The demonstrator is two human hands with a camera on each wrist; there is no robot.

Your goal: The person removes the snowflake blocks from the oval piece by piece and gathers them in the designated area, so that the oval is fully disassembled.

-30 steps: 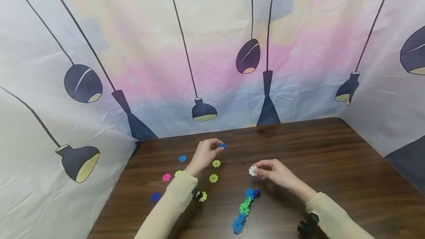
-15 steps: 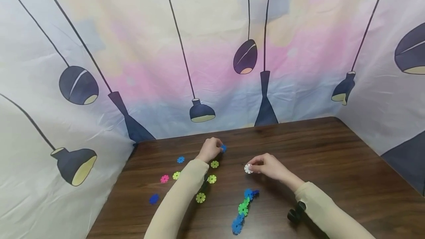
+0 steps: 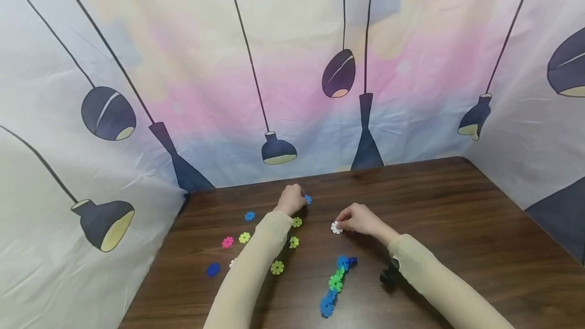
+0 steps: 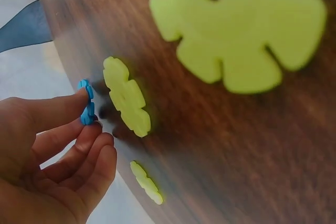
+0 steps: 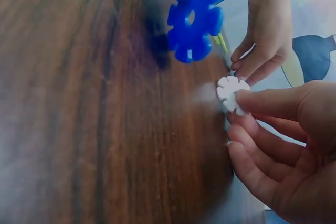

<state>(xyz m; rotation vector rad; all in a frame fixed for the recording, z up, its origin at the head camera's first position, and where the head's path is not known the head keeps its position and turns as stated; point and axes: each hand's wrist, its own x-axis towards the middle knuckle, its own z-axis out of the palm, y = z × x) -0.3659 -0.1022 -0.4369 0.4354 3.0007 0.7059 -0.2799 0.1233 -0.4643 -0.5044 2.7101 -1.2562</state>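
Observation:
My left hand [image 3: 291, 199] pinches a blue flower-shaped interlocking disc [image 3: 308, 199] over the far part of the table. In the left wrist view that blue disc [image 4: 87, 109] is nearly edge-on between thumb and fingertips. My right hand [image 3: 363, 219] holds a white notched disc [image 3: 336, 227] by its edge, a short way right of the left hand. The right wrist view shows the thumb lying across the white disc [image 5: 229, 90]. The two held discs are apart. Nearer me lies a chain of joined blue and green discs [image 3: 335, 283], with a dark blue disc [image 3: 353, 260] at its far end.
Loose discs are spread around my left forearm: several yellow-green ones [image 3: 277, 267], a pink one [image 3: 227, 241], a blue one [image 3: 249, 216], a dark blue one [image 3: 213, 269] and a partly hidden white one [image 3: 232, 262]. Behind the wooden table [image 3: 434, 202] hangs a lamp-patterned cloth [image 3: 301, 116].
My right hand has moved left and farther from me, bringing the white disc closer to the blue one. My left hand has turned and its forearm shifted right, uncovering part of a white disc.

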